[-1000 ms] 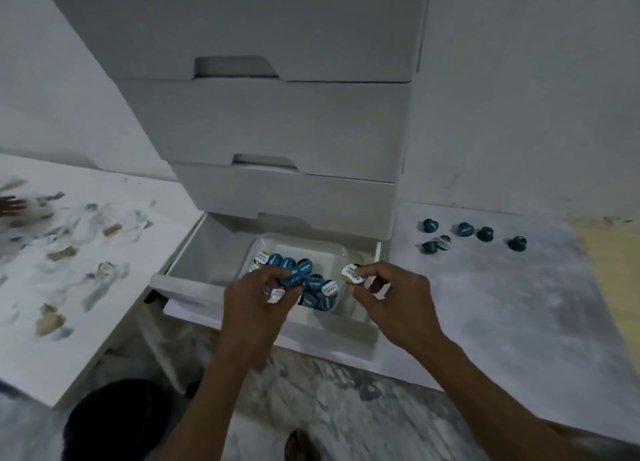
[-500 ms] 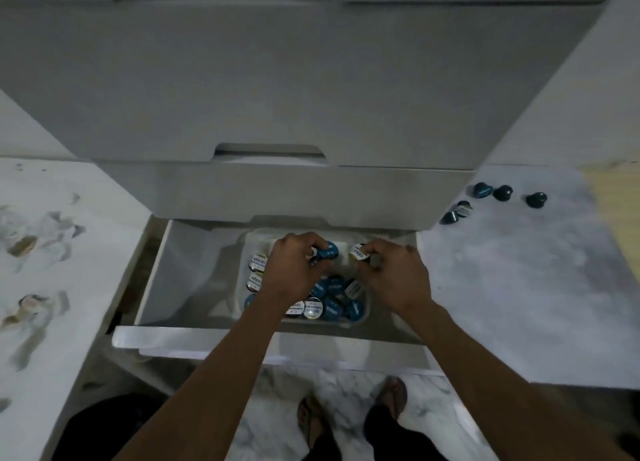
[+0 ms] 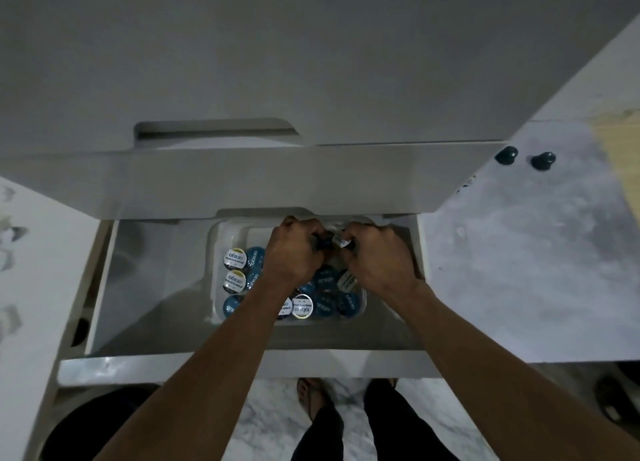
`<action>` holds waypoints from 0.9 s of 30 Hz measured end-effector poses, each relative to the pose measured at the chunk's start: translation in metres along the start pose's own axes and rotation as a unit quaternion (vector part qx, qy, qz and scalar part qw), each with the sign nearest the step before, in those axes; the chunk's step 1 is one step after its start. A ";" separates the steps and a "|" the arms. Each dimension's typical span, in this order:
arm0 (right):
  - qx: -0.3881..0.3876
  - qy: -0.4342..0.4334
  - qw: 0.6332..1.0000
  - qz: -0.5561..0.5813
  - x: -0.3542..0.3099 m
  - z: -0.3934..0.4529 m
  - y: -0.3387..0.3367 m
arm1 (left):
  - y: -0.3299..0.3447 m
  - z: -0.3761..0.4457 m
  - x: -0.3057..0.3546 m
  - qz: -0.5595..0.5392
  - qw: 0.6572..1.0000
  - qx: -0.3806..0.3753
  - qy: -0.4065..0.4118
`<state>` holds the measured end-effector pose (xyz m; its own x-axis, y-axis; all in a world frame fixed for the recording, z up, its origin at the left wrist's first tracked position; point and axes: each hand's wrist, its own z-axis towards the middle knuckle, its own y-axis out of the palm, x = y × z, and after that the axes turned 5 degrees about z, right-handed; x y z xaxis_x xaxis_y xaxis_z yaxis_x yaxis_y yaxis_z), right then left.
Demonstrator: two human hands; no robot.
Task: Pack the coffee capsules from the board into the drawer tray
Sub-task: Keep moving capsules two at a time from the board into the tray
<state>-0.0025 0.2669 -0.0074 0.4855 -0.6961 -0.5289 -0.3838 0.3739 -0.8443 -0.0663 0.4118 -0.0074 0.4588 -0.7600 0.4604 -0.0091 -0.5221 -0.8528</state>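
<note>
Two hands work at the far end of the drawer tray (image 3: 216,232), deep under the overhang of the closed drawer above. Left hand (image 3: 294,252) grips a dark blue capsule (image 3: 320,247), fingers curled round it; right hand (image 3: 375,258) pinches a white-lidded capsule (image 3: 341,241) at the fingertips. Both are held just above the unfilled back strip of the tray, likely because the near rows are already taken: packed capsules (image 3: 313,306) sit lid-up and touching, white foil lids and blue ones mixed (labels face the camera, so they seem to be set base-down). Tray sits inside the open bottom drawer (image 3: 138,287), toward its right half, leaving bare drawer floor on the left. Knuckles point up and wrists angle down, probably to clear the drawer front overhead. On the grey board (image 3: 519,252) to the right, two dark capsules (image 3: 524,157) lie near the far edge, well apart from the drawer; a further one may sit by the cabinet edge, too hidden to be sure. Judgement: task well along, not finished. Placing the pair looks like the step in hand.
</note>
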 end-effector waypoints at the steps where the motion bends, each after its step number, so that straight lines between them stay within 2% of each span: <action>1: -0.006 -0.006 1.000 -0.009 -0.001 0.000 0.000 | 0.000 0.000 -0.001 -0.001 1.000 0.000 -0.002; 9: -0.016 -0.059 0.995 -0.076 0.000 0.002 -0.009 | 0.002 -0.001 -0.006 -0.022 1.000 0.012 0.011; 16: -0.041 -0.066 0.991 -0.111 0.001 -0.001 -0.008 | 0.006 0.001 -0.016 -0.025 0.999 -0.010 0.034; 27: -0.054 -0.071 0.992 -0.091 0.006 0.002 -0.001 | 0.011 -0.001 -0.024 -0.003 0.999 -0.019 0.051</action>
<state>0.0027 0.2640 -0.0094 0.6576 -0.6490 -0.3825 -0.3587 0.1767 -0.9166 -0.0778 0.4237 -0.0274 0.3664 -0.7914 0.4893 -0.0415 -0.5392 -0.8411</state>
